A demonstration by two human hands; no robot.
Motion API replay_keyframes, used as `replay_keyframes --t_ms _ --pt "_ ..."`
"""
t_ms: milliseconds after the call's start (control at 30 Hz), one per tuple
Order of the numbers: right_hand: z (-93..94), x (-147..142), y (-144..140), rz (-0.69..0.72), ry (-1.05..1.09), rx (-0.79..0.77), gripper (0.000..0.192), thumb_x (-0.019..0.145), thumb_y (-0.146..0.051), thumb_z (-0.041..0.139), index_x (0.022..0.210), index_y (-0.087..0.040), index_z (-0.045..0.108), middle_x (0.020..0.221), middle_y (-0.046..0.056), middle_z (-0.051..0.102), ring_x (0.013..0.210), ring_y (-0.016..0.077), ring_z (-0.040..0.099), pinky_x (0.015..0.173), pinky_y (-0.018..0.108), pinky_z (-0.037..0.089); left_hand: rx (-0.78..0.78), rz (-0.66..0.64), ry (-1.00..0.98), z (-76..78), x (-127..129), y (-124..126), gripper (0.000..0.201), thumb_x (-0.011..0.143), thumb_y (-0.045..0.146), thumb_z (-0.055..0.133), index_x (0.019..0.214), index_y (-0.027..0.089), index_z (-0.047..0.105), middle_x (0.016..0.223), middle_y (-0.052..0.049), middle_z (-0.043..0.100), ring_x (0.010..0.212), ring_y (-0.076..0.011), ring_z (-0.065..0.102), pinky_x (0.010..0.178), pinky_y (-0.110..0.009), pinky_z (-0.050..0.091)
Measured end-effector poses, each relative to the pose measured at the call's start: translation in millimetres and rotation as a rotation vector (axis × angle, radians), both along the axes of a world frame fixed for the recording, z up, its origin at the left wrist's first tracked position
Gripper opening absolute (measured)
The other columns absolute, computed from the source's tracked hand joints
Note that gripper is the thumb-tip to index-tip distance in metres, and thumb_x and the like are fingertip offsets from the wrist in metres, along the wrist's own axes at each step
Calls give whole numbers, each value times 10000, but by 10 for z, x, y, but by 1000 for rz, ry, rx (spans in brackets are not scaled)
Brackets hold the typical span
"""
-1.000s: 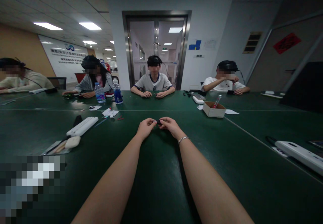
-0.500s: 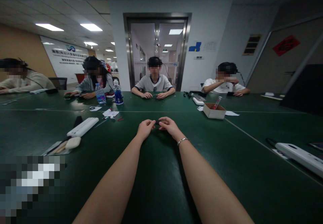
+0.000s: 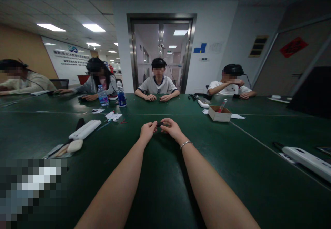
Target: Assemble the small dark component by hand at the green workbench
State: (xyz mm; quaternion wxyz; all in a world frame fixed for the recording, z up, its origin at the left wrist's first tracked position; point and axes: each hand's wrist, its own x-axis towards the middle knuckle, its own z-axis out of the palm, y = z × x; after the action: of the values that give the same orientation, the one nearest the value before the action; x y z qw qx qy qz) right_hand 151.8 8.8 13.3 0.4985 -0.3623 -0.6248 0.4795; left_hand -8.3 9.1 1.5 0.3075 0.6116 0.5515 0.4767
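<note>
Both hands meet at the middle of the frame, and each grip is pinched shut on the same small dark object (image 3: 159, 123): the left hand (image 3: 147, 131) takes one end, the right hand (image 3: 172, 129), with a bracelet (image 3: 186, 143) at the wrist, takes the other. The piece is too small to identify. Compared with a second ago the hands have drifted slightly up and leftward in the frame and stayed closed, so the fiddling looks ongoing rather than finished. They hover just above the green tabletop (image 3: 165, 187). Farther out, a white power strip (image 3: 84, 129) lies left of centre, a cardboard box (image 3: 219, 113) right of centre, and other people sit along the far edge.
</note>
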Motion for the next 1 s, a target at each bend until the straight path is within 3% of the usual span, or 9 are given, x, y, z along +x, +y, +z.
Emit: replay_keyframes --t_ms 400,567,1000 --pt "29 -130 -3 -122 -138 168 323 578 -173 688 890 -184 603 943 14 605 534 57 488 492 189 398 -42 161 -14 -25 -34 74 561 770 658 386 603 167 602 545 -39 603 520 -159 540 521 -270 351" --pt "-8 -163 17 -151 -161 263 300 591 -174 683 883 -197 619 928 1 615 603 82 514 583 216 436 -64 198 8 4 -37 62 550 783 641 374 559 179 573 540 -40 608 528 -163 543 531 -274 349" --pt "-53 9 -4 -45 33 -45 308 651 -178 689 945 -194 597 895 24 624 628 112 618 525 213 478 -83 49 173 61 25 -51 633 845 622 233 568 187 600 535 -44 600 525 -175 554 573 -291 375"
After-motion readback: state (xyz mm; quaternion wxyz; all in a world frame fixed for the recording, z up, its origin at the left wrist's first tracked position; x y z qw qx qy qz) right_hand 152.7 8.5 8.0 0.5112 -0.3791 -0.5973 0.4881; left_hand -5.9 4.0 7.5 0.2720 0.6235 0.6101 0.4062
